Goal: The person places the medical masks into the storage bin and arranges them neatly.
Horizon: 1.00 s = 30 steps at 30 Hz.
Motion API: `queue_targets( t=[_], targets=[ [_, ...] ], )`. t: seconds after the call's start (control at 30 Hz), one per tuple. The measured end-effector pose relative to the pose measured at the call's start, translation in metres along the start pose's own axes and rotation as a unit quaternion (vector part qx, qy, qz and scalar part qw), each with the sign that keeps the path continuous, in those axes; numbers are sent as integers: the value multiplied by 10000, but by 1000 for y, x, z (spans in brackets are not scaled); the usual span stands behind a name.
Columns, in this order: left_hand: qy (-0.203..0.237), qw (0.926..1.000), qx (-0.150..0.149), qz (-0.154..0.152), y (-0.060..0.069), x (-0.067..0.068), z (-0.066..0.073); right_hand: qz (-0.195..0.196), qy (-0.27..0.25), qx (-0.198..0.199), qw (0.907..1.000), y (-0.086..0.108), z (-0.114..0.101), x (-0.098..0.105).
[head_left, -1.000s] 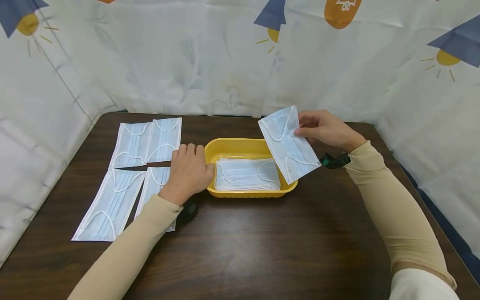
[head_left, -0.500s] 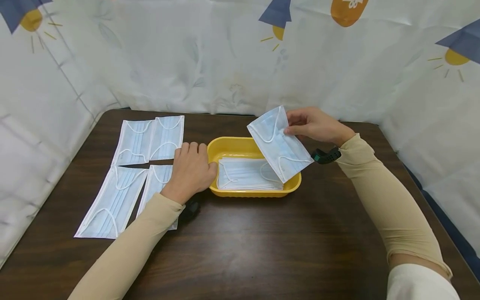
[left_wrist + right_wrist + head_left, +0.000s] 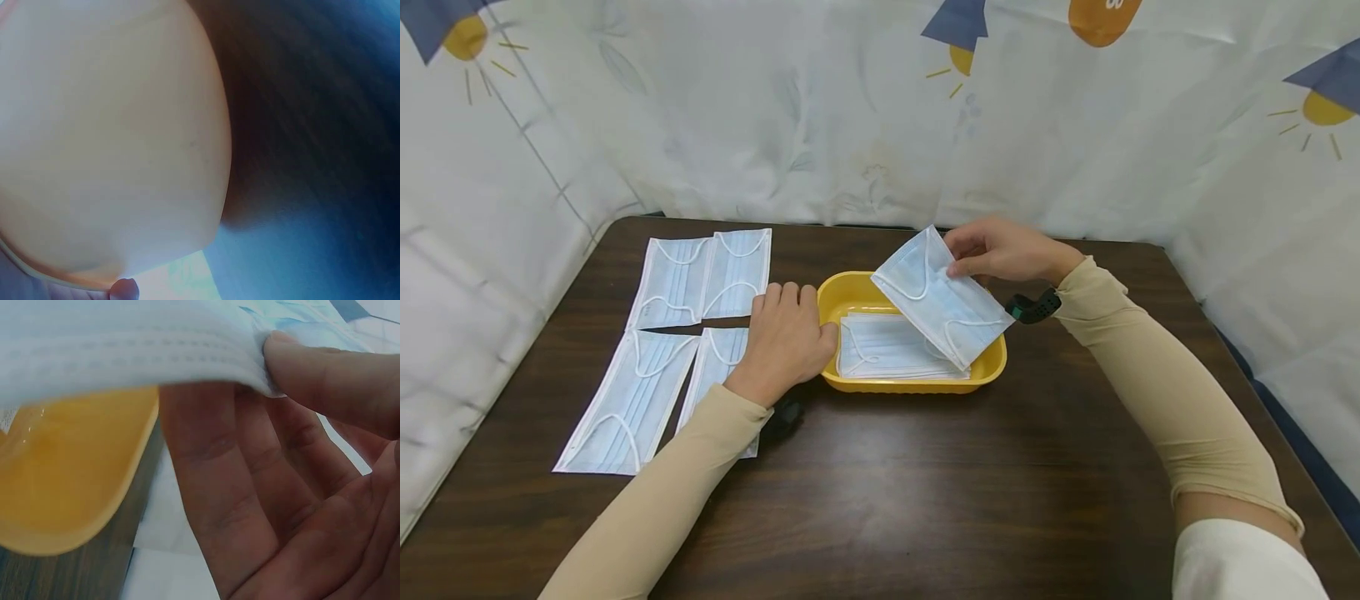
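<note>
By the fingers of the right hand (image 3: 1006,250), a mask (image 3: 934,300) is pinched at one long edge and held to their left, over the yellow tray (image 3: 848,292), its long axis askew to the mask stack (image 3: 883,350) inside. The tray's left end is gripped by the left hand (image 3: 788,342).

Tray (image 3: 850,293) seems open back-left; held mask (image 3: 942,302) blocks its right.

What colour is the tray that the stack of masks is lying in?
The tray is yellow; it shows best in the head view.
</note>
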<state>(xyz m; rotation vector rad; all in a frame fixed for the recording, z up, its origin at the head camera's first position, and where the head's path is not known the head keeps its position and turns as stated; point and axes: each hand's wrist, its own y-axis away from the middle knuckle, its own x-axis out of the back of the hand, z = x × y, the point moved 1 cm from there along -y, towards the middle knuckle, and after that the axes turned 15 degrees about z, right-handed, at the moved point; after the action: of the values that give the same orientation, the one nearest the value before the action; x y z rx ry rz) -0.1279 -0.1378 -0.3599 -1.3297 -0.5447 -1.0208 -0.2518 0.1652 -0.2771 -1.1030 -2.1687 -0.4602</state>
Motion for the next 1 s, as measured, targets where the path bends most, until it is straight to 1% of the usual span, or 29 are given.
queue_targets(
  t=[0.17, 0.37, 0.6, 0.9, 1.0],
  targets=[
    [29, 9999, 70, -68, -1, 1, 0, -353, 115, 84, 9993, -7, -4, -6],
    [35, 9998, 111, -138, -1, 1, 1, -763, 64, 54, 9971, -13, -8, -13],
    [37, 9999, 66, -102, 0, 2, 2, -991, 56, -28, 9951, -17, -6, -20],
    [-39, 9999, 73, -144, 0, 2, 2, -1294, 276, 188, 9910, -22, -9, -26],
    [-47, 9999, 77, -141, 0, 2, 2, -1383, 340, 194, 9896, -23, -10, -29]
  ],
)
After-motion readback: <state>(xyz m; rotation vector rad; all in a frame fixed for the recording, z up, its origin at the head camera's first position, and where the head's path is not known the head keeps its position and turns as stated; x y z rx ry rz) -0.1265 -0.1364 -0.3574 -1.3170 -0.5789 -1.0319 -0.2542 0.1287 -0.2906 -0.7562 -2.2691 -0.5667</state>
